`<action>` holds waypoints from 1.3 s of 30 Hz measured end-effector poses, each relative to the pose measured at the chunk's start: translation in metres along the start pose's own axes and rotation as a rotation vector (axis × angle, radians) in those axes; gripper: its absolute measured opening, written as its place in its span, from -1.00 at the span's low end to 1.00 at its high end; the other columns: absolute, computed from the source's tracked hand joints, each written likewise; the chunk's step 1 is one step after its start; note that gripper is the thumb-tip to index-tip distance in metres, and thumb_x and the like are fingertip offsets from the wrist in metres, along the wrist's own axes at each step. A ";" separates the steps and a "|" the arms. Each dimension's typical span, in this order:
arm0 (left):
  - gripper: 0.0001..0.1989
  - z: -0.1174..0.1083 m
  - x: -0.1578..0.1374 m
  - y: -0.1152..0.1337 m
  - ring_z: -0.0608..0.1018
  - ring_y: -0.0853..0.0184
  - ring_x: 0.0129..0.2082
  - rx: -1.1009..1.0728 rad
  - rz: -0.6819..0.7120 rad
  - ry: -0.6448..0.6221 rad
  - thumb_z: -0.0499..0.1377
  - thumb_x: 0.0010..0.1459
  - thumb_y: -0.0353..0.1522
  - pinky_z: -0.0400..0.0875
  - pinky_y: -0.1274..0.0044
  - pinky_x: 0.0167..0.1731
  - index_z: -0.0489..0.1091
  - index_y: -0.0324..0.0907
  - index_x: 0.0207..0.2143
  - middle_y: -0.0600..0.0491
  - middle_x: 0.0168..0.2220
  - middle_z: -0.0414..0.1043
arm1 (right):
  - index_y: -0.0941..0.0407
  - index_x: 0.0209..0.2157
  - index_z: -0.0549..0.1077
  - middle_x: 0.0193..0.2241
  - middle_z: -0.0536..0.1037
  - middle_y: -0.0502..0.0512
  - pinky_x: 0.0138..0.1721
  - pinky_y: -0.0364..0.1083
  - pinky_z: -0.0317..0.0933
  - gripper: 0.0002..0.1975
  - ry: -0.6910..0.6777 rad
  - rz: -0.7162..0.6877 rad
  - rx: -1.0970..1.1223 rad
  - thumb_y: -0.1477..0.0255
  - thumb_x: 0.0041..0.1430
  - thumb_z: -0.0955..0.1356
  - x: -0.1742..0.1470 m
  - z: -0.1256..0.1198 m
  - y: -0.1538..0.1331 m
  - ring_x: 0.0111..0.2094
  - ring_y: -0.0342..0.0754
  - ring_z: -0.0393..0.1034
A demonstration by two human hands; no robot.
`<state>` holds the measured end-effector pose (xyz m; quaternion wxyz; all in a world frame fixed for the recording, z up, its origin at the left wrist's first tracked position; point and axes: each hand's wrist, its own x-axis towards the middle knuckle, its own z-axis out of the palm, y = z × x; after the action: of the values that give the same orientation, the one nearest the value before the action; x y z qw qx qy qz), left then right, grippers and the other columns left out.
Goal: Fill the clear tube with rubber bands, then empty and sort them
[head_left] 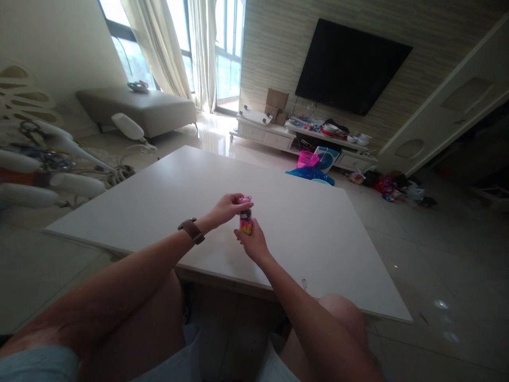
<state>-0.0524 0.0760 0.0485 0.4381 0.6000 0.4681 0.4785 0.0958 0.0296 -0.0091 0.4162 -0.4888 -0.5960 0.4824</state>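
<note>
A small bottle (246, 216) with a pink cap and a dark, pink and yellow body is held above the white table (302, 228). My left hand (227, 208), below a brown wristwatch (192, 231), has its fingers closed around the pink cap. Lower down, my right hand (254, 241) grips the bottle's base between thumb and fingers. The print on the bottle is too small to read. What is inside it I cannot make out.
A small clear piece (304, 283) lies near the table's front edge. Beyond the far edge are a blue plastic item (312, 175) and a pink basket (307, 158). White lamp-like parts (77, 184) and cables crowd the left. A grey bench (139, 109) stands behind.
</note>
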 end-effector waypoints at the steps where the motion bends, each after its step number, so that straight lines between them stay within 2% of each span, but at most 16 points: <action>1: -0.59 0.001 0.000 0.000 0.51 0.29 -0.39 -0.007 -0.001 -0.004 0.38 -0.03 -0.06 0.37 0.49 -0.41 0.48 -0.23 -0.38 0.04 -0.43 0.47 | 0.04 -0.25 0.33 -0.44 0.44 -0.10 -0.45 -0.14 0.22 -0.69 -0.003 0.010 0.011 0.27 -0.01 0.45 0.000 0.000 -0.001 -0.44 -0.11 0.33; 4: -0.60 0.005 -0.002 0.003 0.50 0.31 -0.38 -0.042 -0.010 -0.030 0.37 -0.01 -0.07 0.35 0.51 -0.42 0.49 -0.23 -0.33 0.05 -0.41 0.46 | 0.05 -0.26 0.33 -0.46 0.43 -0.10 -0.46 -0.13 0.24 -0.66 -0.017 0.068 0.094 0.27 -0.03 0.46 -0.001 0.002 -0.005 -0.46 -0.11 0.35; 8: -0.58 0.009 -0.004 0.007 0.52 0.27 -0.26 -0.110 -0.069 -0.081 0.33 0.03 -0.08 0.39 0.50 -0.37 0.50 -0.20 -0.18 0.00 -0.25 0.50 | 0.06 -0.25 0.32 -0.46 0.44 -0.10 -0.46 -0.13 0.25 -0.64 0.024 0.129 0.204 0.27 -0.06 0.47 -0.001 0.001 -0.013 -0.47 -0.12 0.38; 12: -0.65 0.008 -0.003 0.005 0.53 0.20 -0.13 -0.191 -0.131 -0.104 0.30 0.06 -0.12 0.44 0.46 -0.28 0.52 -0.19 -0.21 -0.03 -0.19 0.50 | 0.07 -0.25 0.32 -0.44 0.46 -0.09 -0.45 -0.14 0.26 -0.62 0.098 0.153 0.272 0.26 -0.09 0.47 0.002 -0.003 -0.018 -0.48 -0.14 0.39; 16: -0.67 0.007 -0.003 0.002 0.55 0.19 -0.11 -0.267 -0.153 -0.090 0.33 0.05 -0.14 0.44 0.45 -0.25 0.48 -0.17 -0.22 -0.03 -0.16 0.53 | 0.07 -0.24 0.33 -0.44 0.46 -0.10 -0.45 -0.15 0.26 -0.62 0.069 0.144 0.269 0.27 -0.09 0.47 0.002 -0.005 -0.020 -0.48 -0.15 0.40; 20: -0.57 0.009 -0.004 0.005 0.58 0.15 -0.06 -0.343 -0.144 -0.100 0.38 0.03 -0.17 0.45 0.39 -0.17 0.41 -0.16 -0.10 -0.11 -0.05 0.57 | 0.06 -0.28 0.33 -0.46 0.45 -0.10 -0.47 -0.14 0.24 -0.67 0.023 0.112 0.184 0.30 -0.07 0.46 -0.002 0.000 -0.014 -0.48 -0.13 0.38; 23: -0.47 0.010 -0.005 0.008 0.61 0.14 -0.08 -0.360 -0.132 -0.105 0.43 -0.02 -0.23 0.45 0.35 -0.10 0.39 -0.18 -0.03 -0.17 -0.08 0.60 | 0.04 -0.30 0.33 -0.47 0.44 -0.11 -0.47 -0.14 0.22 -0.69 0.011 0.059 0.078 0.31 -0.08 0.47 -0.005 0.004 -0.008 -0.47 -0.12 0.33; 27: -0.46 0.011 -0.005 0.008 0.64 0.15 -0.12 -0.341 -0.124 -0.063 0.45 -0.04 -0.25 0.47 0.35 -0.11 0.40 -0.19 -0.03 -0.16 -0.11 0.61 | 0.03 -0.29 0.34 -0.46 0.45 -0.11 -0.45 -0.14 0.21 -0.68 -0.001 0.040 0.039 0.31 -0.08 0.47 -0.006 0.006 -0.006 -0.46 -0.12 0.31; 31: -0.46 0.012 -0.004 0.006 0.64 0.16 -0.14 -0.368 -0.127 -0.091 0.43 -0.03 -0.23 0.47 0.35 -0.12 0.39 -0.18 -0.02 -0.15 -0.11 0.60 | 0.05 -0.29 0.32 -0.49 0.44 -0.11 -0.46 -0.13 0.22 -0.67 -0.012 0.124 0.178 0.30 -0.07 0.47 -0.006 0.007 -0.009 -0.49 -0.13 0.33; 34: -0.51 0.013 -0.002 0.003 0.63 0.16 -0.13 -0.403 -0.120 -0.114 0.38 0.01 -0.21 0.45 0.35 -0.12 0.40 -0.16 -0.02 -0.13 -0.08 0.59 | 0.06 -0.30 0.31 -0.49 0.44 -0.12 -0.46 -0.14 0.21 -0.65 0.046 0.144 0.290 0.28 -0.09 0.48 -0.005 0.005 -0.013 -0.49 -0.14 0.34; 39: -0.52 0.013 0.000 0.001 0.58 0.21 -0.09 -0.428 -0.063 -0.039 0.41 -0.04 -0.24 0.44 0.40 -0.12 0.43 -0.16 -0.06 -0.05 -0.07 0.54 | 0.06 -0.30 0.30 -0.48 0.45 -0.12 -0.46 -0.15 0.21 -0.64 0.104 0.121 0.328 0.27 -0.08 0.48 -0.004 0.001 -0.018 -0.50 -0.16 0.34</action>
<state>-0.0397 0.0751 0.0475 0.5792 0.4874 0.3658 0.5415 0.0921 0.0244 0.0079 0.4908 -0.4738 -0.4565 0.5712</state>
